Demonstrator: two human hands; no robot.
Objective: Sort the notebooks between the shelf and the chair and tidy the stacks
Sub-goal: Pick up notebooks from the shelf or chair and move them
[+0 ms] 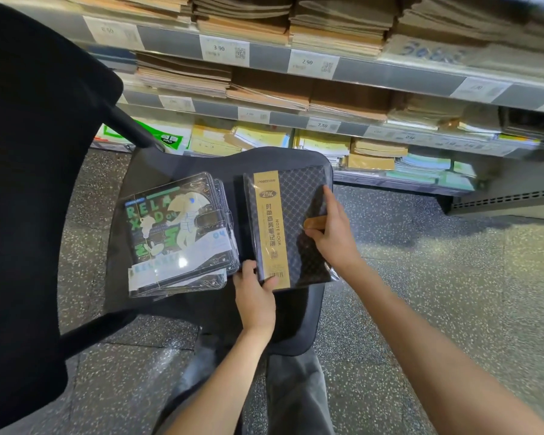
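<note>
A dark checkered notebook [291,227] with a gold band lies on the right half of the black chair seat [182,164]. My left hand [255,290] grips its near left corner, thumb on the gold band. My right hand [333,230] holds its right edge near a tan clasp, index finger stretched up along the cover. To the left on the seat sits a fanned stack of wrapped notebooks [179,233] with a green and white cartoon cover on top. The shelf [296,61] behind the chair holds several piles of brown and pale notebooks.
The chair's black backrest [29,183] fills the left side, with an armrest [129,124] reaching toward the shelf. Speckled floor [437,277] spreads to the right of the chair. Price labels line the shelf edges. My dark trouser leg [296,394] shows below the seat.
</note>
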